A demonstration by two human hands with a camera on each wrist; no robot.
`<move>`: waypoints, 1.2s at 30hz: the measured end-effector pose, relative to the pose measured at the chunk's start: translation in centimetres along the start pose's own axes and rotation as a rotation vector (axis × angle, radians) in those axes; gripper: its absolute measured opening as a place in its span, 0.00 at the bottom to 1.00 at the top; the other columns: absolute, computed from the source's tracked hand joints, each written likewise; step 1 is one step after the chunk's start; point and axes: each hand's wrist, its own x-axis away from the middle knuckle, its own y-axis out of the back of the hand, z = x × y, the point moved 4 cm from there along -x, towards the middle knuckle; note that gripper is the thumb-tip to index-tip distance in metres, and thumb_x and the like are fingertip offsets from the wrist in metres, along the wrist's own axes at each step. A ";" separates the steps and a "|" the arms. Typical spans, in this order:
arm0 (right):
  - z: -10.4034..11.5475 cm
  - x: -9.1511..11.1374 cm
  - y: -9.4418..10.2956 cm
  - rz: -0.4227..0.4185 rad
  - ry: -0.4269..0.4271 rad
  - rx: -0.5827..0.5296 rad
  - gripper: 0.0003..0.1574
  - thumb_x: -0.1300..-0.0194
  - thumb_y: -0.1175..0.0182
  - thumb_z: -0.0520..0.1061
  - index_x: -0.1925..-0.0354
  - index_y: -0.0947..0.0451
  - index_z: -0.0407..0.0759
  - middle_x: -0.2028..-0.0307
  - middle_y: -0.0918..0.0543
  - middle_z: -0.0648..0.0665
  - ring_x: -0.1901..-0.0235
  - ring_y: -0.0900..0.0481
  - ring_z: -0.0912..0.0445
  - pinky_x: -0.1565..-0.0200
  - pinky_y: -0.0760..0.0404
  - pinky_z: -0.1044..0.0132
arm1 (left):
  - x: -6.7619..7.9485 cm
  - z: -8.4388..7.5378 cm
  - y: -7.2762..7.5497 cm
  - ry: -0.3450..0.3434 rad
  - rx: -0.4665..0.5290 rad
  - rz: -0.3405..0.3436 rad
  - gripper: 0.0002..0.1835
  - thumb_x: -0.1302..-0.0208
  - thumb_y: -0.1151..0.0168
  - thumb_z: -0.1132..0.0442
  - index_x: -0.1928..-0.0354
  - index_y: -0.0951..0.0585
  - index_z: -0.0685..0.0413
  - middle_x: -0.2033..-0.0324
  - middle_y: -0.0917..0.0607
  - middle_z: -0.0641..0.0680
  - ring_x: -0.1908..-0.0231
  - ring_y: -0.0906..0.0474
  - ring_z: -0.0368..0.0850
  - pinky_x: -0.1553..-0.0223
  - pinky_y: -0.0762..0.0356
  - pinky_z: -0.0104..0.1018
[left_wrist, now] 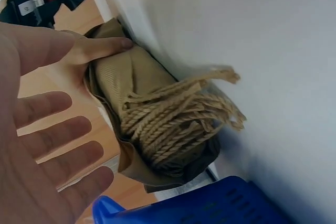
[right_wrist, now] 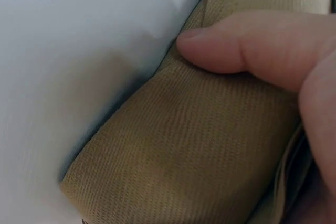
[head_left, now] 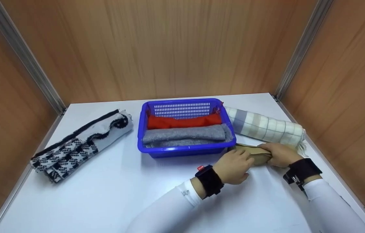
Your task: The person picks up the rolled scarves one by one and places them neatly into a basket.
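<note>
A folded tan scarf (head_left: 254, 150) with a twisted fringe lies at the right front corner of the basket. My right hand (head_left: 281, 155) grips its right part; in the right wrist view the thumb (right_wrist: 226, 43) presses on the ribbed cloth, and the other fingers are mostly hidden. Beside the scarf's near side is my left hand (head_left: 234, 166), its fingers loosely extended with nothing held in the left wrist view. The fringe (left_wrist: 168, 124) hangs at the end near the blue basket (head_left: 182, 149). Inside the basket lie a rolled red scarf (head_left: 184, 122) and a grey scarf (head_left: 182, 133).
Behind the tan scarf, a rolled cream plaid scarf (head_left: 263, 126) lies right of the basket. A folded black-and-white patterned scarf (head_left: 82, 144) rests at the left of the white table (head_left: 104, 200). Wooden panels (head_left: 176, 48) enclose the table at the back and both sides.
</note>
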 end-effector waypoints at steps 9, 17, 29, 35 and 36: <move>0.6 0.2 0.2 0.014 0.013 0.023 0.44 0.52 0.22 0.33 0.34 0.18 0.41 0.44 0.11 0.37 0.48 0.12 0.37 0.47 0.15 0.38 | -0.7 0.1 -1.2 0.002 -0.037 -0.006 0.28 0.27 0.35 0.40 0.32 0.21 0.45 0.33 0.19 0.49 0.27 0.25 0.49 0.26 0.25 0.43; 0.6 0.2 0.1 0.020 0.023 0.026 0.42 0.50 0.24 0.33 0.35 0.17 0.43 0.43 0.10 0.38 0.47 0.12 0.38 0.48 0.15 0.38 | -1.1 0.0 -1.4 0.017 -0.046 0.025 0.33 0.26 0.35 0.40 0.26 0.25 0.45 0.28 0.21 0.50 0.25 0.27 0.50 0.25 0.26 0.44; 1.2 0.3 0.1 0.029 0.076 0.044 0.44 0.54 0.23 0.34 0.34 0.18 0.39 0.42 0.11 0.36 0.46 0.12 0.34 0.45 0.14 0.36 | -2.0 -0.4 -2.2 0.090 -0.097 0.039 0.36 0.25 0.37 0.40 0.22 0.29 0.48 0.28 0.22 0.50 0.27 0.25 0.51 0.28 0.23 0.42; 1.3 0.2 0.1 0.033 0.098 0.056 0.43 0.53 0.23 0.35 0.35 0.18 0.39 0.43 0.11 0.36 0.46 0.12 0.34 0.43 0.15 0.36 | -2.5 -0.4 -2.6 0.119 -0.113 0.049 0.37 0.25 0.38 0.40 0.22 0.29 0.48 0.28 0.22 0.51 0.28 0.24 0.50 0.28 0.23 0.44; 1.3 0.2 0.1 0.031 0.101 0.057 0.43 0.53 0.23 0.35 0.35 0.18 0.39 0.43 0.11 0.36 0.46 0.12 0.34 0.43 0.15 0.36 | -2.5 -0.4 -2.7 0.126 -0.121 0.045 0.37 0.26 0.38 0.40 0.22 0.29 0.49 0.29 0.21 0.52 0.28 0.24 0.51 0.27 0.24 0.44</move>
